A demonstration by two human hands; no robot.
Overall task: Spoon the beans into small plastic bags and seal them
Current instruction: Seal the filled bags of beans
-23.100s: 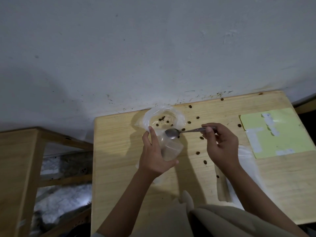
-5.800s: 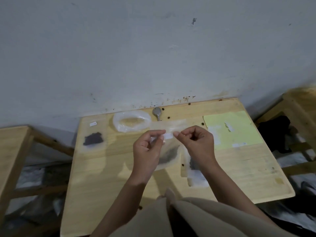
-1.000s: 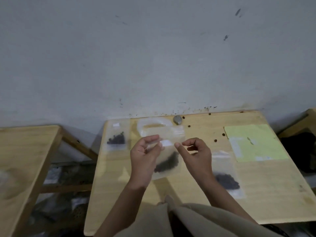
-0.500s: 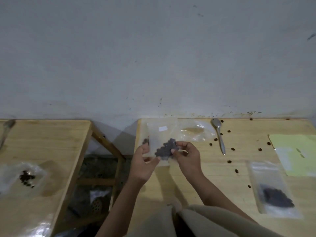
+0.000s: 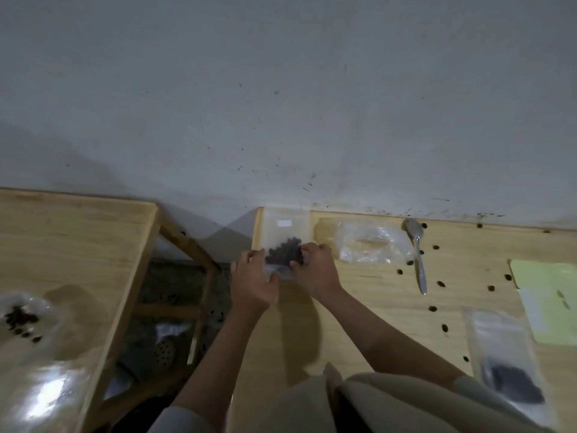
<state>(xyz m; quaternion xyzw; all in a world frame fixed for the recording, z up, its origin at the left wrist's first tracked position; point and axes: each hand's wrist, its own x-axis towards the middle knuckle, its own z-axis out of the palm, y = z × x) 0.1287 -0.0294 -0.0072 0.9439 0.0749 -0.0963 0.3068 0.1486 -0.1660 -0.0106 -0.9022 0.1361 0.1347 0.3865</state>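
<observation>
Landmark: the worktop (image 5: 359, 314) in front of you, with its far edge against the wall (image 5: 281, 89).
Nearest item: a filled small bag (image 5: 512, 367) lies flat at the worktop's near right, dark beans bunched at its near end.
Green sheet: a pale green sheet (image 5: 549, 295) lies on the worktop's right side, just beyond and right of that bag.
Loose beans: scattered beans (image 5: 441, 283) lie on the worktop's right half, between the spoon and the green sheet.
Your left hand (image 5: 253, 282): over the worktop's far left part, fingers curled, pinching the left edge of the bag in hand (image 5: 282, 257).
Your right hand (image 5: 315, 270): just beside the left, fingers curled onto the right edge of the same bag.
Bag in hand: clear, a dark clump of beans in it, held at the worktop's far left corner. You cannot tell whether it touches the surface or whether it is sealed.
Bag beneath: another clear bag (image 5: 285, 223) with a white label lies flat at that corner, partly behind the held one.
Spoon (image 5: 416, 251): lies on the worktop's far middle, bowl towards the wall.
Crumpled bag (image 5: 370, 246): between the spoon and your hands.
Side table (image 5: 71, 245): left of the worktop, apart from it, carrying a clear plastic bag with a few beans (image 5: 20, 317).
</observation>
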